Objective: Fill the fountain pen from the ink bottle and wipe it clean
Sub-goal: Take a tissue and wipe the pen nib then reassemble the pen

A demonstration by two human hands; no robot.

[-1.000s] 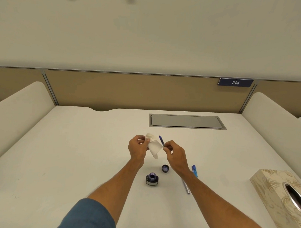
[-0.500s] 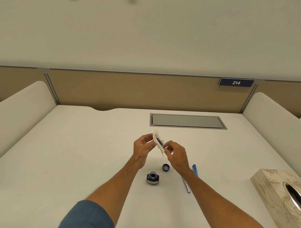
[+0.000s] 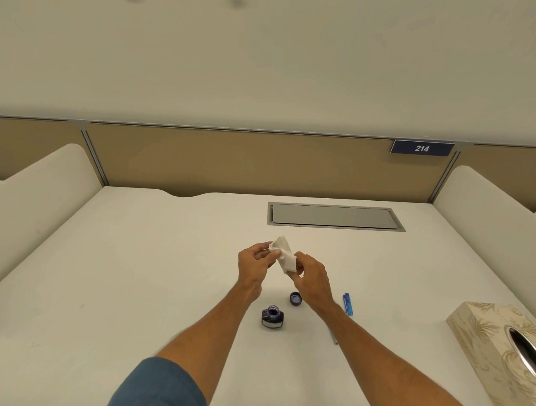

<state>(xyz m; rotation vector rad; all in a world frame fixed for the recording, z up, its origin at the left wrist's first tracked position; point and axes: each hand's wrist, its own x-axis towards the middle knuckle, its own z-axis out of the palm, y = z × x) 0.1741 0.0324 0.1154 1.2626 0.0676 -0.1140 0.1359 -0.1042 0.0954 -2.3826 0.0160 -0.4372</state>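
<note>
Now the tissue [image 3: 284, 257] is wrapping right around the pen, so the blue tip that was poking out a moment ago is hiding inside the white paper, and both hands are sitting closer together than before. The left hand [image 3: 254, 265] is pinching the far end of the tissue with its fingers pressed together, and the right hand [image 3: 312, 280] is curling around the near end, gripping what I think is the pen body (the pen itself is not showing, so I am only guessing it is in there). To do this wiping well, I think the left hand should be squeezing softly and sliding along while the right is turning the pen slowly, keeping the inky tip pointing away from the sleeve [image 3: 152, 392]. Just nearer than the hands, the ink bottle [image 3: 272, 316] is standing open on the desk [image 3: 126, 268], so elbows should be staying high. Its cap [image 3: 295, 299] is lying just beside the bottle, on the right. Farther right of the bottle a blue pen part [image 3: 348, 304] is resting, and well beyond that is a patterned tissue box [image 3: 490, 341]. Behind the bottle, a grey hatch [image 3: 331, 216] is sitting in the pale desk, with tan dividers [image 3: 229, 161] standing around.
</note>
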